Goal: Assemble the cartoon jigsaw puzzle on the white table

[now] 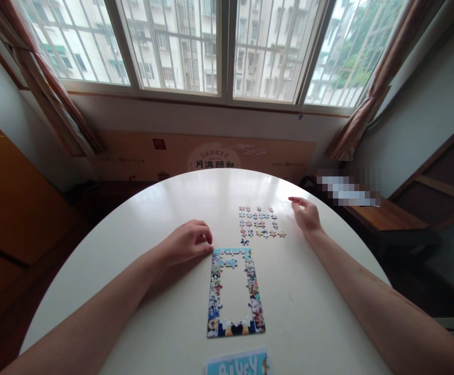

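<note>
A partly assembled jigsaw puzzle lies on the white table, its colourful border joined around a bare middle. Inside its upper part sits a small joined group of pieces. Beside the puzzle's upper left corner rests my left hand, fingers loosely curled, thumb tip close to that corner. I see a gap between thumb and fingers, with nothing in it. Loose puzzle pieces are laid out in rows beyond the puzzle. To their right hovers or rests my right hand, index finger stretched out, thumb apart below it, holding nothing visible.
The round white table curves away in front of me. At its near side lies a blue printed box or card, cut off by the view. Beyond stand a window wall, curtains and, at right, a wooden bench.
</note>
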`<state>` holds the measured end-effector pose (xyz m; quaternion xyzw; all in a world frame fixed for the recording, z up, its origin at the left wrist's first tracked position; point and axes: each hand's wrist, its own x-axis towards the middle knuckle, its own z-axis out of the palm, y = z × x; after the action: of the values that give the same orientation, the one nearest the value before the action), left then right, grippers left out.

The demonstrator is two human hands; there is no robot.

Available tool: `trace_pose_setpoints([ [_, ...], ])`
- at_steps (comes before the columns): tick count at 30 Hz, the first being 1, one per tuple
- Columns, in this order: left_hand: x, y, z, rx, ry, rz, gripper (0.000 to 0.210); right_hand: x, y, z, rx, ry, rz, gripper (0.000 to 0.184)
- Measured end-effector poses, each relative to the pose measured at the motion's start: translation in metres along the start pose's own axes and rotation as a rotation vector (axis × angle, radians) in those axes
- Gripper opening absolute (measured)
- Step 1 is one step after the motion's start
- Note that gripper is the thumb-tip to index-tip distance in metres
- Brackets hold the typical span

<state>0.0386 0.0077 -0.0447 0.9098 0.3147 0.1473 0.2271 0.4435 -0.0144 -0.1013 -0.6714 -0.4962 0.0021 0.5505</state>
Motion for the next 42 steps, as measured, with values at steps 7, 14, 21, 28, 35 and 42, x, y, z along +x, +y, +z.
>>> trace_pose_setpoints([
  [7, 0.002, -0.003, 0.001, -0.100, 0.041, -0.038, 0.022, -0.025, -0.060, -0.003, -0.107, -0.128, -0.345, 0.024],
  [14, 0.003, -0.007, 0.005, -0.114, 0.135, -0.114, 0.023, -0.058, -0.116, 0.019, -0.370, -0.469, -0.515, 0.017],
  [21, 0.008, -0.004, 0.011, -0.138, 0.169, -0.098, 0.017, -0.049, -0.139, 0.038, -0.519, -0.610, -0.343, 0.019],
  [28, 0.012, -0.006, 0.013, -0.155, 0.153, -0.084, 0.020, -0.038, -0.139, 0.045, -0.575, -0.710, -0.195, 0.016],
  [35, 0.012, -0.004, 0.012, -0.115, 0.147, -0.078, 0.019, -0.026, -0.147, 0.052, -0.599, -0.773, -0.067, 0.020],
  [42, 0.011, -0.005, 0.011, -0.147, 0.142, -0.078, 0.020, -0.009, -0.155, 0.065, -0.550, -0.893, 0.014, 0.018],
])
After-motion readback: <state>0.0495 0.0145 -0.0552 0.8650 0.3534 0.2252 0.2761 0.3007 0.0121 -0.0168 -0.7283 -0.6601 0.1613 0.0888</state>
